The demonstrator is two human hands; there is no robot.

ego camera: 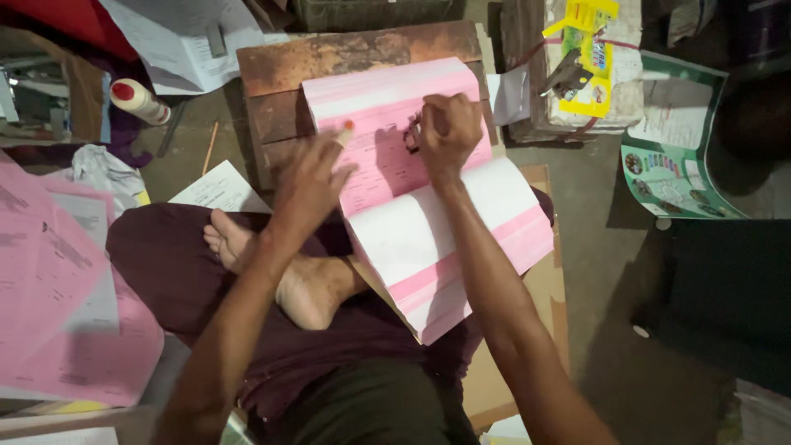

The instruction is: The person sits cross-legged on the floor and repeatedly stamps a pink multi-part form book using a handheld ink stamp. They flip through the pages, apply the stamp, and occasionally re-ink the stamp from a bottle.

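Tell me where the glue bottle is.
In the head view, the glue bottle lies at upper left on the floor, left of the wooden block, beside loose papers.

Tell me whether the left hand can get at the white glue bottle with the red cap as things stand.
Probably yes. The left hand hovers over the pink paper pad, holding nothing, and the white glue bottle with the red cap lies uncovered on that side, with nothing between them.

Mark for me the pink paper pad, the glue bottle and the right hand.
pink paper pad (387, 169), head view, open pink page.
glue bottle (140, 101), head view, white body.
right hand (449, 132), head view, back of fist.
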